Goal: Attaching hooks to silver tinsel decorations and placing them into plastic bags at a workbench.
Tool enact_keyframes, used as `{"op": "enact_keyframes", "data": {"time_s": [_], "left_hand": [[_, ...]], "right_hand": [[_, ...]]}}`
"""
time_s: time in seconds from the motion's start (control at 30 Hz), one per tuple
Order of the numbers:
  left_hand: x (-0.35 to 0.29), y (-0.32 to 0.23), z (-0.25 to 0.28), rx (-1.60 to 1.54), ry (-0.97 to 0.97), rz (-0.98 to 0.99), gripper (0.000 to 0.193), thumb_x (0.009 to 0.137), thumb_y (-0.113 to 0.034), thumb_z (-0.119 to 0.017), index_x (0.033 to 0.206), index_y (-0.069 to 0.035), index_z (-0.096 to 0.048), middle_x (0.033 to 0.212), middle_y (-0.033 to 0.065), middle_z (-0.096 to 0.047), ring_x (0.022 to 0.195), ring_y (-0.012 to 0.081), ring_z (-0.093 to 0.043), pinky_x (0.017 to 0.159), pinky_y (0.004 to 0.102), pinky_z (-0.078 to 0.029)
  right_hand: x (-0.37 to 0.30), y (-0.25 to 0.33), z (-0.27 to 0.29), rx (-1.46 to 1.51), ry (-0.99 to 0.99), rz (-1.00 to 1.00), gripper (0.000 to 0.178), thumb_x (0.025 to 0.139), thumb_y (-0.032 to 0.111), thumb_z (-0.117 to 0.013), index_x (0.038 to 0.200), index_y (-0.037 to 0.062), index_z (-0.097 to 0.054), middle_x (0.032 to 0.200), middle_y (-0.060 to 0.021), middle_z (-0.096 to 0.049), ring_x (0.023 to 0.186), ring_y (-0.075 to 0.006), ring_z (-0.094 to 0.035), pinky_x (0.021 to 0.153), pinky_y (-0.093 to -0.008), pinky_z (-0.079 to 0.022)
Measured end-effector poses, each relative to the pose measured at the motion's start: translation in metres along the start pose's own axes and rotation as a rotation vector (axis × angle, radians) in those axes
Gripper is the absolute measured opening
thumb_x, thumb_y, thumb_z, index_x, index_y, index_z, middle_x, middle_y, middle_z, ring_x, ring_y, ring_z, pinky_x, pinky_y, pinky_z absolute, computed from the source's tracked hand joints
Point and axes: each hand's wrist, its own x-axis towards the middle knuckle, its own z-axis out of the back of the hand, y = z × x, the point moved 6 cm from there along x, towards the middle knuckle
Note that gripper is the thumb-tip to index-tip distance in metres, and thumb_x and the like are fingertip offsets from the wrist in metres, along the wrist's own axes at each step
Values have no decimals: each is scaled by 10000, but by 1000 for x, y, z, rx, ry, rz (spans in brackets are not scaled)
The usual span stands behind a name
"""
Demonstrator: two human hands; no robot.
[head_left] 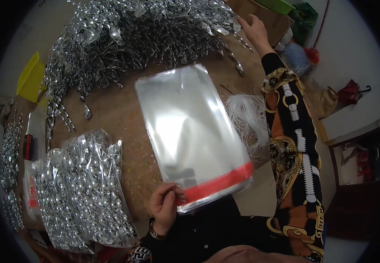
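Note:
A stack of clear plastic bags [185,118] with a red strip along the near end lies in the middle of the table. At its near left corner my left hand [163,206] is closed, with curled fingertips on the edge by the red strip. Far off to the right, my right hand [256,35] reaches the right edge of a large heap of shiny silver twisted strands [133,39]. Its fingers are apart, the foremost touching or nearly touching the strands. Whether a strand lies between them is hard to see.
Filled clear bags of silver strands [84,193] lie at the near left. A bundle of white string [247,118] rests right of the bag stack. A yellow container [31,78] stands at the left, a cardboard box [260,17] at the far right. A red umbrella [349,92] is farther right.

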Motion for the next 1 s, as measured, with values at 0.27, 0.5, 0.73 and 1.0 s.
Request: {"op": "enact_keyframes", "data": {"time_s": [0.27,0.5,0.73,1.0], "left_hand": [[3,3,-3,-72,104,-17,219,926,36,-443,1115,52,-552,950,151,-602,779,192,-599,707,292,-513],[3,-1,0,0,124,-14,236,893,82,-433,1083,58,-572,910,149,-603,755,177,-596,678,270,-501],[7,-3,-6,58,199,-43,231,900,70,-400,1089,56,-533,909,182,-593,756,236,-607,686,328,-517],[9,-3,-8,-13,149,-37,230,891,96,-435,1066,56,-578,884,151,-615,742,172,-603,639,249,-501]], "right_hand": [[43,35,-40,-6,233,74,876,792,711,-502,1234,-46,-528,1054,-211,-627,999,-330,-608,887,-385,-437],[29,108,-34,-50,425,20,639,885,572,-441,1103,4,-635,1113,-240,-629,1098,-365,-571,927,-394,-422],[76,24,-89,-64,415,119,773,784,657,-547,1123,-35,-607,899,-170,-657,746,-262,-626,767,-398,-474],[89,4,-77,-149,278,51,418,754,348,-617,996,8,-634,811,-106,-645,721,-223,-609,681,-346,-478]]}}
